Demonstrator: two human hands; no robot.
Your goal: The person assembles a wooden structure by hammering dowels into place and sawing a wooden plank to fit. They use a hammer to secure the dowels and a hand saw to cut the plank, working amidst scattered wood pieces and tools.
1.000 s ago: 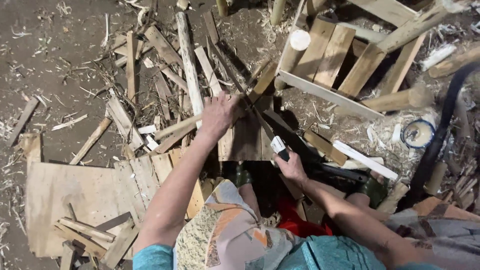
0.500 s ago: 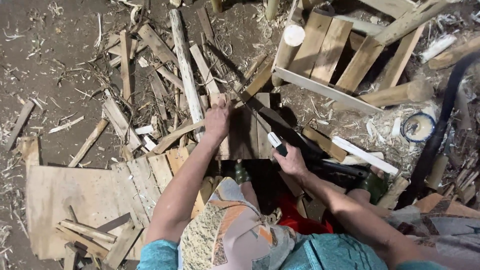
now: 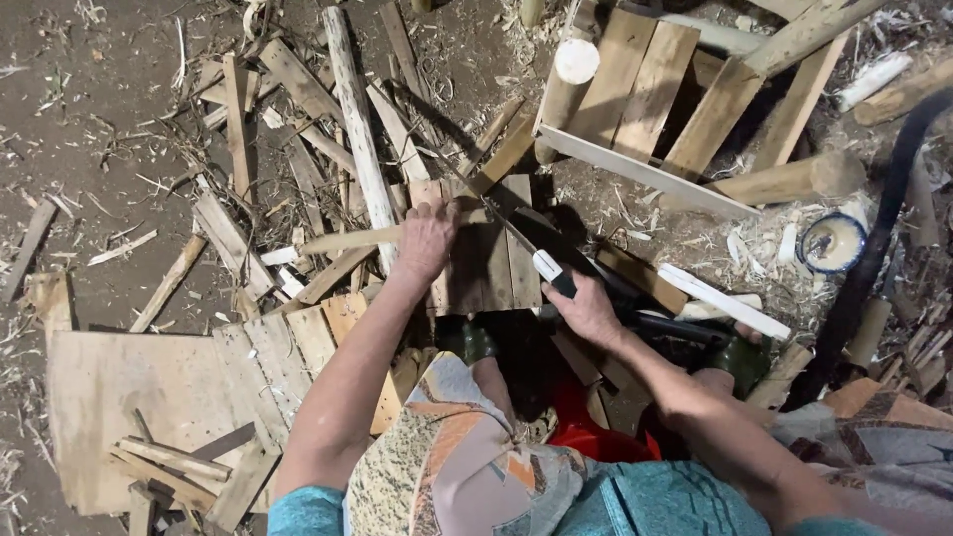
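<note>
Wooden stick (image 3: 347, 238) lies across a dark board (image 3: 491, 263), left hand (image 3: 429, 238) clamped on it. Right hand (image 3: 586, 310) grips a knife (image 3: 526, 248), blade angled toward the stick. Pallet (image 3: 685, 109) beyond; scrap wood (image 3: 298, 149) left.

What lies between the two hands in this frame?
In the head view, the dark saw blade runs from the right hand toward the left hand, over a weathered wooden board on which the held stick rests.

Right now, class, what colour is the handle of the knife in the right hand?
White, with a black end, on the knife in the right hand; head view.
</note>
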